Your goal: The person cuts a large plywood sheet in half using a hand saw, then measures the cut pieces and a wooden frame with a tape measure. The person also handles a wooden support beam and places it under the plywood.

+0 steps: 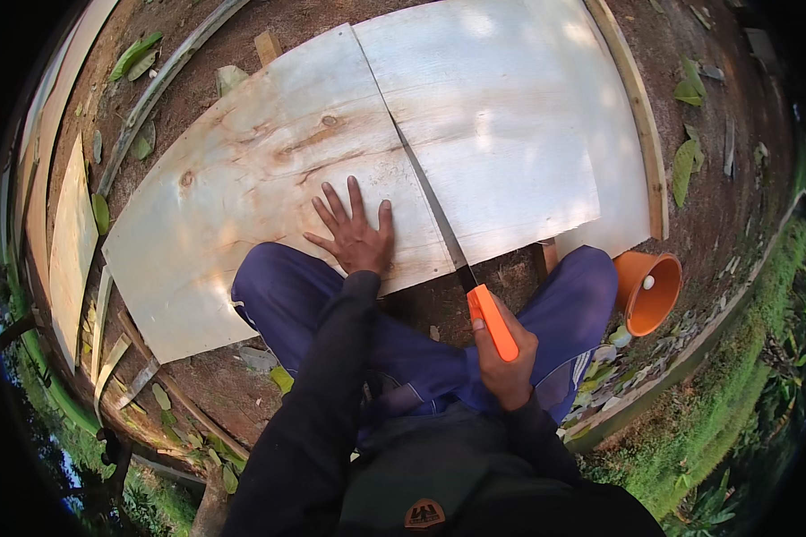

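A big, flat wooden board (278, 143) is seen from nine o'clock, over the top, to two o'clock, low above the brown ground (707, 107). The left hand (360, 234) is laid on the board just up from the middle, at ten o'clock, with its palm down and its fingers spread wide. At four o'clock, the orange handle of a saw (494, 324) is held by the right hand (508, 358), with the fingers wrapped around it. The dark blade is pointed to eleven o'clock, along a thin dark line in the board; how deep it is set cannot be told. The board's near edge is partly hidden by the left knee, in blue trousers (546, 313). An orange bucket (634, 300) is tipped on its side at three o'clock, near the right knee. A long wooden strip (640, 116) is seen at two o'clock, and green leaves (137, 55) are scattered at ten o'clock.
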Action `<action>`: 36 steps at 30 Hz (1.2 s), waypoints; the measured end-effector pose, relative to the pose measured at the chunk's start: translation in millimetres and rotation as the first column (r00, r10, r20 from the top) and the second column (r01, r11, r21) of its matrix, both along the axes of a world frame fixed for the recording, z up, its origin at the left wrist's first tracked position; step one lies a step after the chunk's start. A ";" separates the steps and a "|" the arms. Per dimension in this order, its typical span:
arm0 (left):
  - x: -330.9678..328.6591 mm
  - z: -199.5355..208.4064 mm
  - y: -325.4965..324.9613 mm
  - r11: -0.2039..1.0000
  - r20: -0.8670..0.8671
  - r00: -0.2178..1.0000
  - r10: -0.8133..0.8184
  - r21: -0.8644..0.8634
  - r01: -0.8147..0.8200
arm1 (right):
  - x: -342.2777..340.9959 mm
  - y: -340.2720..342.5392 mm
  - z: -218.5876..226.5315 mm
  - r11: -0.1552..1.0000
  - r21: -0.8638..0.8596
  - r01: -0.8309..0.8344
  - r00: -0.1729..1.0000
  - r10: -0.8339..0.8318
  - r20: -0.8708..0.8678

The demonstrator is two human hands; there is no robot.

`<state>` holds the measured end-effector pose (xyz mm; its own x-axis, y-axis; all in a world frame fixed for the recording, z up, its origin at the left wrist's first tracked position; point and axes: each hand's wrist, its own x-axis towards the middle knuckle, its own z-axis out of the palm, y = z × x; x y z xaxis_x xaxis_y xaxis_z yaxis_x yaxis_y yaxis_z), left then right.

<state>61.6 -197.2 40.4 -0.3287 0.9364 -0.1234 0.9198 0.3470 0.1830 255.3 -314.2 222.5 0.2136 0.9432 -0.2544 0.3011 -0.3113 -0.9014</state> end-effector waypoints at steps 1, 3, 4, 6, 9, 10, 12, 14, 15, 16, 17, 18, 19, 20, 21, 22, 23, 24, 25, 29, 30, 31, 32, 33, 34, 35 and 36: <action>2.6 0.8 5.1 1.000 0.001 1.000 -0.005 -0.014 0.005 | -6.4 33.9 -12.2 1.000 -0.020 0.002 0.999 -0.003 -0.032; 8.1 3.5 5.3 0.998 -0.003 1.000 -0.007 -0.056 0.007 | -16.0 69.1 -24.0 0.999 -0.037 -0.014 0.999 0.013 -0.046; 7.1 4.0 4.9 0.998 -0.004 1.000 -0.005 -0.057 0.004 | -23.8 78.1 -26.9 0.999 -0.033 -0.028 0.999 0.027 -0.028; 6.0 4.2 4.9 0.998 -0.005 1.000 -0.002 -0.060 0.001 | -24.1 65.1 -23.9 1.000 0.004 -0.031 1.000 0.031 0.002; 2.5 3.3 2.6 1.000 -0.016 1.000 0.003 -0.029 -0.004 | -5.5 -5.9 -11.9 0.992 0.126 0.006 1.000 -0.008 0.016; 2.4 3.1 2.7 1.000 -0.014 1.000 0.007 -0.030 -0.007 | -6.1 0.9 -11.3 0.996 0.089 0.000 1.000 0.000 -0.008; 2.0 2.5 1.7 0.999 0.002 1.000 -0.002 -0.036 0.002 | -16.7 32.1 -11.9 1.000 0.012 0.002 0.999 -0.001 -0.044; 6.1 3.6 4.1 1.000 0.009 1.000 -0.010 -0.029 0.010 | -22.3 69.6 -27.7 0.999 0.011 -0.035 0.999 0.036 -0.005; 7.5 3.8 4.5 1.000 0.006 1.000 -0.008 -0.026 0.008 | -23.7 81.0 -25.7 0.999 -0.001 -0.049 0.999 0.049 0.006; 7.8 4.0 3.6 1.000 0.012 1.000 -0.007 -0.025 0.007 | -25.9 84.6 -23.3 0.998 -0.021 -0.052 0.998 0.053 0.022; 4.4 3.6 0.3 1.000 0.017 1.000 -0.001 -0.030 0.002 | -24.0 62.6 -20.2 0.999 0.002 -0.049 0.998 0.049 0.033; 2.4 2.7 1.9 1.000 0.023 1.000 0.007 -0.026 -0.007 | -15.4 24.2 -14.7 0.998 0.036 -0.049 0.998 0.048 0.047; 2.4 2.9 2.3 1.000 0.025 1.000 0.004 -0.026 -0.003 | -7.6 -2.5 -9.3 0.997 0.065 -0.049 0.997 0.045 0.060; 3.1 3.9 2.0 1.000 0.023 1.000 0.001 -0.027 -0.001 | -2.9 -9.5 -0.7 0.999 0.035 -0.040 0.998 0.038 0.047; 2.0 4.2 1.5 1.000 0.015 1.000 0.002 -0.027 -0.002 | 1.3 -12.0 10.2 0.999 0.007 -0.035 0.999 0.035 0.029; 0.8 3.5 -4.2 0.999 0.011 1.000 0.001 -0.040 -0.001 | 1.1 -17.3 19.0 0.999 -0.033 -0.017 1.000 0.017 0.020; 2.6 2.2 -1.3 0.999 0.011 1.000 0.000 -0.032 0.001 | -2.5 2.9 9.9 1.000 -0.017 0.009 1.000 -0.010 -0.027; 3.9 1.1 1.3 1.000 0.011 1.000 -0.001 -0.025 0.002 | -9.7 27.7 1.1 0.998 -0.059 -0.004 1.000 0.003 -0.021; 6.7 3.1 3.2 0.999 0.015 1.000 -0.002 -0.033 0.002 | -14.9 53.6 -7.0 0.994 -0.103 -0.023 1.000 0.022 -0.014; 1.4 0.9 2.9 0.999 -0.002 1.000 0.000 -0.045 0.000 | -6.3 6.1 0.7 1.000 -0.006 -0.013 1.000 0.014 0.022; 0.2 0.7 2.6 1.000 -0.005 1.000 -0.005 -0.030 0.005 | -3.0 -12.2 7.0 0.998 0.059 -0.004 0.999 0.001 0.048; 0.1 -0.2 2.3 1.000 -0.012 1.000 -0.011 -0.009 0.011 | -2.7 -14.8 9.4 0.997 0.074 -0.004 0.999 0.001 0.051; 0.4 -0.6 0.5 1.000 -0.008 1.000 -0.007 -0.016 0.007 | -2.7 -16.0 13.7 0.996 0.089 -0.005 0.999 0.000 0.054; 1.1 -0.8 -1.7 1.000 -0.005 1.000 -0.003 -0.023 0.003 | -2.7 -17.1 15.7 0.994 0.105 -0.006 0.998 0.000 0.056; 2.0 0.1 1.6 1.000 0.003 1.000 -0.007 -0.020 0.007 | -7.8 -1.8 9.5 0.998 0.056 -0.015 0.999 0.012 0.041; 3.0 0.9 7.8 1.000 0.001 1.000 -0.010 -0.010 0.010 | -13.4 29.1 -5.1 0.999 0.014 -0.030 0.999 0.030 0.020; 5.4 1.6 7.6 1.000 0.006 1.000 -0.015 -0.016 0.015 | -15.6 44.1 -12.5 0.998 -0.043 -0.044 0.999 0.045 0.004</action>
<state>67.0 -189.6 41.9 -0.3136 0.9392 -0.1400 0.9241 0.3358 0.1827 239.8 -270.1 210.1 0.1730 0.9402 -0.2934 0.3201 -0.3354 -0.8860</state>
